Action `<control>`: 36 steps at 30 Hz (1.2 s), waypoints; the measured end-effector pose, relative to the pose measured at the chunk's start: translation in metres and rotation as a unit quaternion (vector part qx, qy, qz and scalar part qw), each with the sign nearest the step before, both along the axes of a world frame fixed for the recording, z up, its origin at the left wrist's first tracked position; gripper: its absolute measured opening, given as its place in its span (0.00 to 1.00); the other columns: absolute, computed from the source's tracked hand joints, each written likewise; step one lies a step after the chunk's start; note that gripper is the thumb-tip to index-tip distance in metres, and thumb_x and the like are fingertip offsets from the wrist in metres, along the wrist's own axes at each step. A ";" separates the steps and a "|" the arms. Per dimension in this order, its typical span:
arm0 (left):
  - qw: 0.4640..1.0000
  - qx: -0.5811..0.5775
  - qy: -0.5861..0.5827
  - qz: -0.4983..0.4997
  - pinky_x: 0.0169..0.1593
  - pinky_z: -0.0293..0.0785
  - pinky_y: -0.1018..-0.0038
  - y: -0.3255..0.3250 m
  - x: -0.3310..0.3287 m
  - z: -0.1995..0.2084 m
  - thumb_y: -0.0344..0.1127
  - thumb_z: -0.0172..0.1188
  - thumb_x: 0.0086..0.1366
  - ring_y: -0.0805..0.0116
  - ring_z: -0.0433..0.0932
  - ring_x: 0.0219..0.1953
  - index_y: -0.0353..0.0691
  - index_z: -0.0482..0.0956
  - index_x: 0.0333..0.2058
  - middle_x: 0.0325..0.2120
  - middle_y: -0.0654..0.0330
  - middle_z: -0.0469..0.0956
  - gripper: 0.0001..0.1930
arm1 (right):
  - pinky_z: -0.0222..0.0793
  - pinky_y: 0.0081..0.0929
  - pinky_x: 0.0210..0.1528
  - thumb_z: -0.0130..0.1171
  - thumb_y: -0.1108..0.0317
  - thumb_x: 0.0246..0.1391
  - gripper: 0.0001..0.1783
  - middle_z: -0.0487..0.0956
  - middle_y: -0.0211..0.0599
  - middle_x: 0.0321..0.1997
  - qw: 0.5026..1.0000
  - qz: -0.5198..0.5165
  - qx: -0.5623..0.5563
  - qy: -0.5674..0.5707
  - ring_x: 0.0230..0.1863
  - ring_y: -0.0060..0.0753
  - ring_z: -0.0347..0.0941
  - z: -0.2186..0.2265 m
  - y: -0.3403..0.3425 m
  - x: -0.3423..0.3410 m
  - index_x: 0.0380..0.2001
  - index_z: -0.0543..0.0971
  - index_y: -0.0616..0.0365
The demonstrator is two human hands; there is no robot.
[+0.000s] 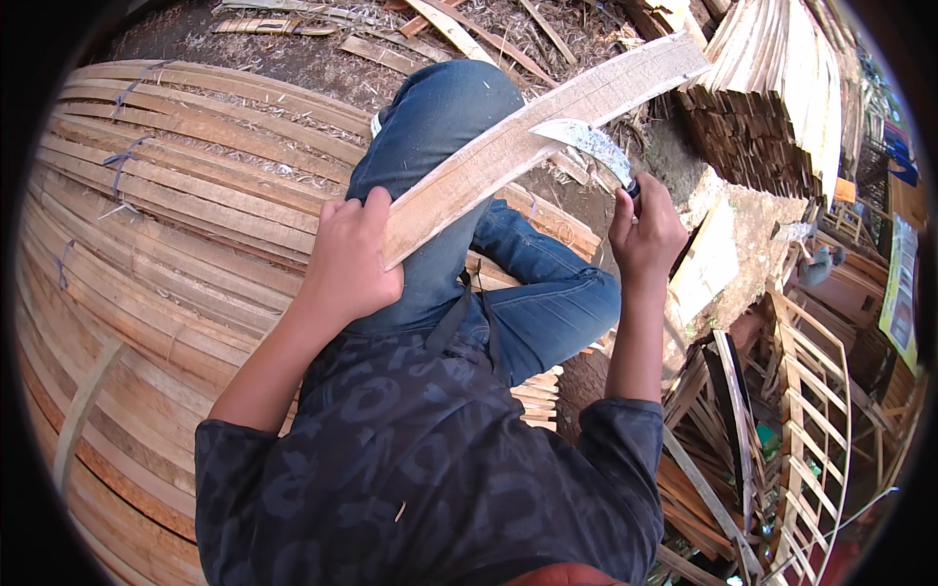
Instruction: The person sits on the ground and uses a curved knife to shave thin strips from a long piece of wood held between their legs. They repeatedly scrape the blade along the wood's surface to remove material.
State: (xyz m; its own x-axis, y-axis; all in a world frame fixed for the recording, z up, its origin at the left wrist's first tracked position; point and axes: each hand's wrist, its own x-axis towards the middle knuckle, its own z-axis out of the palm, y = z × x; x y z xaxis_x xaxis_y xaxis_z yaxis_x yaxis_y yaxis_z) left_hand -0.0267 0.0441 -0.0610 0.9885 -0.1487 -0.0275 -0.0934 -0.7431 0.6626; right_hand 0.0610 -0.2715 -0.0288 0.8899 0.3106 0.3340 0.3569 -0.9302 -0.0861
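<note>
A long pale wooden plank (469,176) slants across my thighs, its far end up toward the stacked wood at the right. My left hand (354,249) is closed around its near end. In my right hand (647,230) is a knife (586,145) with a broad curved blade and a dark handle, mostly hidden by my fingers. The blade lies against the plank's right edge, beyond its middle; I cannot tell whether it is cutting into the wood.
Bundles of long wooden strips (195,195) tied with string lie at the left. A tall stack of thin boards (762,107) stands at the upper right. A ladder-like wooden frame (811,439) and scrap timber are at the lower right. Shavings and offcuts (381,54) litter the ground ahead.
</note>
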 end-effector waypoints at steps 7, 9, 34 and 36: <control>0.999 -0.013 0.027 -0.014 0.44 0.62 0.60 -0.001 0.004 0.003 0.25 0.56 0.39 0.44 0.70 0.33 0.35 0.64 0.35 0.24 0.47 0.70 0.20 | 0.69 0.33 0.22 0.61 0.62 0.56 0.13 0.73 0.35 0.23 0.997 -0.002 0.000 0.078 0.20 0.38 0.74 0.003 0.022 -0.027 0.41 0.75 0.56; 1.000 0.007 0.020 -0.017 0.45 0.62 0.61 0.001 0.002 -0.002 0.27 0.60 0.39 0.48 0.72 0.30 0.35 0.65 0.37 0.21 0.49 0.71 0.22 | 0.68 0.33 0.21 0.61 0.61 0.57 0.12 0.73 0.36 0.23 0.995 0.021 -0.005 0.093 0.20 0.38 0.74 0.009 0.031 -0.028 0.38 0.74 0.55; 0.999 0.006 0.049 -0.021 0.46 0.61 0.59 -0.001 0.006 0.003 0.25 0.56 0.40 0.42 0.71 0.34 0.35 0.64 0.36 0.24 0.46 0.70 0.20 | 0.69 0.34 0.19 0.58 0.54 0.59 0.13 0.72 0.35 0.20 0.994 -0.011 -0.084 0.064 0.19 0.40 0.75 0.018 0.003 -0.007 0.31 0.72 0.51; 0.998 0.012 0.046 -0.027 0.47 0.62 0.59 -0.001 0.003 0.002 0.27 0.59 0.40 0.46 0.73 0.32 0.35 0.65 0.37 0.22 0.47 0.71 0.22 | 0.68 0.39 0.19 0.53 0.54 0.63 0.14 0.75 0.38 0.21 0.987 -0.144 -0.051 0.056 0.20 0.46 0.75 0.017 -0.034 0.028 0.33 0.71 0.53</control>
State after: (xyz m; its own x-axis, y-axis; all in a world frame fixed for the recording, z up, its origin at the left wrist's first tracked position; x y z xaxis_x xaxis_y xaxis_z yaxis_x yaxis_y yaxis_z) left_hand -0.0236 0.0436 -0.0587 0.9721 -0.1998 -0.1226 -0.0729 -0.7548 0.6519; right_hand 0.0894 -0.3057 -0.0120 0.9757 0.0668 0.2087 0.0706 -0.9975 -0.0105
